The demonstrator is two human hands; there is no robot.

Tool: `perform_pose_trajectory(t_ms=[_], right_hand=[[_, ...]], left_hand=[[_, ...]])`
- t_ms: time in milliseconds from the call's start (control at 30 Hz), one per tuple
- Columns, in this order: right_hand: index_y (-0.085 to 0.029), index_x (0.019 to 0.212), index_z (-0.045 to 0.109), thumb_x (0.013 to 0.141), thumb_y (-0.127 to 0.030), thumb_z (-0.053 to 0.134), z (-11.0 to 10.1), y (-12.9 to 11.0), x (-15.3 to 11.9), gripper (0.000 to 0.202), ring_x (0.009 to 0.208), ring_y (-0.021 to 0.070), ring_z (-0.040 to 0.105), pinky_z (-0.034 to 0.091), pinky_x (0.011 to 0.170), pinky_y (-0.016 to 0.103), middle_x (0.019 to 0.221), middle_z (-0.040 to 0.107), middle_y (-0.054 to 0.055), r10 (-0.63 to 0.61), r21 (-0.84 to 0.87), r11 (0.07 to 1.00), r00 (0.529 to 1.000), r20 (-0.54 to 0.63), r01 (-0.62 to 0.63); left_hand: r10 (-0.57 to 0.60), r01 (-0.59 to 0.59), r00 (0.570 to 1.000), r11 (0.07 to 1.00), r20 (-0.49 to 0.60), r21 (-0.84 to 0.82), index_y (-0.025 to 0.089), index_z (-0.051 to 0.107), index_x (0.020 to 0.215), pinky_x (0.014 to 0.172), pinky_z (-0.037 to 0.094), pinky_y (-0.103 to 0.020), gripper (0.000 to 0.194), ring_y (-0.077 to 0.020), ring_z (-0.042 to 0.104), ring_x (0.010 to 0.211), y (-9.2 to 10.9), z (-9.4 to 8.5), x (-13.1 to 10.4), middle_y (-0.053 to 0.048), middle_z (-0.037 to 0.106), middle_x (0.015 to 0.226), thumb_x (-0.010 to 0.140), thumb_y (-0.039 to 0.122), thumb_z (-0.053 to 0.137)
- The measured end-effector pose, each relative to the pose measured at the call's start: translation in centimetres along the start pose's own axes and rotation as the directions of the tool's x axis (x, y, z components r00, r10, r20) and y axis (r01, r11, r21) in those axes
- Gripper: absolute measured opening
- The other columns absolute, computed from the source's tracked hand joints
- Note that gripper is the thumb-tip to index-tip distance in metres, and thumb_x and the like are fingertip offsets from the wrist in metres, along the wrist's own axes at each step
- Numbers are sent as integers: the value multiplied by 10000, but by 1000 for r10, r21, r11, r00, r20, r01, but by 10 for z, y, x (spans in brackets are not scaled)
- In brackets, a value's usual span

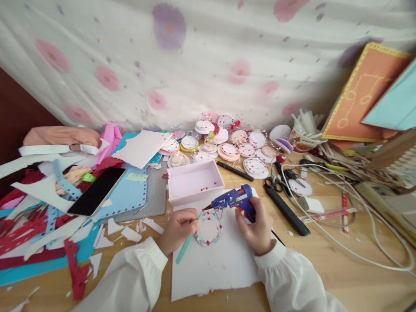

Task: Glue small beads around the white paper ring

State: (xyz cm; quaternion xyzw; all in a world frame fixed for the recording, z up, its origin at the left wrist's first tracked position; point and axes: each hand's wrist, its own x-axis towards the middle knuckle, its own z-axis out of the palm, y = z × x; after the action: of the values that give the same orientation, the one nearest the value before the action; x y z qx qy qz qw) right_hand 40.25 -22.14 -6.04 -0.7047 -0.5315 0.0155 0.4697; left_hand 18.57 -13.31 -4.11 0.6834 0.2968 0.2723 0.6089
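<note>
My right hand [256, 227] is wrapped round the handle of a blue glue gun [232, 199], whose dark nozzle points left and down. Pinched in the fingers of my left hand [180, 228] is a teal craft stick [184, 250], its rounded end slanting down to the left. The stick's upper end is close to the nozzle; I cannot tell whether they touch. Just right of my left fingers lies a round white paper disc [208, 229] ringed with small red and blue dots. Under it is a large white sheet [216, 271].
Behind the sheet stands an open white box [196, 180] with small red bits. Decorated paper discs [256, 167] crowd the back. To the left, a phone [96, 191] lies on paper scraps [42, 225]. Scissors [273, 184], a black cutter [287, 210] and a looping white cable [344, 255] are at right.
</note>
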Motion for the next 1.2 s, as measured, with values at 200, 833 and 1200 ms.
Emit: perform_pose_trajectory(t_ms=[200,833,1200], right_hand=[[-214,1017,487,769,-275,600,1,-1,1,280,505,123,525,455,494,247,634,524,-42,-27,-13,1000,1000,-11,27],[-228,1075,492,724,-439,566,-9,17,12,415,897,262,669,516,655,335,1018,674,64,245,-280,923,964,-98,-263],[-214,1029,476,735,-352,562,-8,19,13,335,982,265,590,466,737,341,983,621,74,189,-352,923,980,61,-156]], left_hand=[[3,-3,1000,1000,1,-2,165,460,473,558,319,-246,277,-114,431,569,-1,-1,1,26,415,550,741,95,473],[-110,104,975,994,-194,-39,167,454,451,555,309,-240,274,-114,394,549,18,3,-2,34,384,531,711,230,518],[-1,30,954,995,-300,92,181,467,477,631,330,-253,292,-143,398,611,70,4,-34,22,403,544,760,248,492]])
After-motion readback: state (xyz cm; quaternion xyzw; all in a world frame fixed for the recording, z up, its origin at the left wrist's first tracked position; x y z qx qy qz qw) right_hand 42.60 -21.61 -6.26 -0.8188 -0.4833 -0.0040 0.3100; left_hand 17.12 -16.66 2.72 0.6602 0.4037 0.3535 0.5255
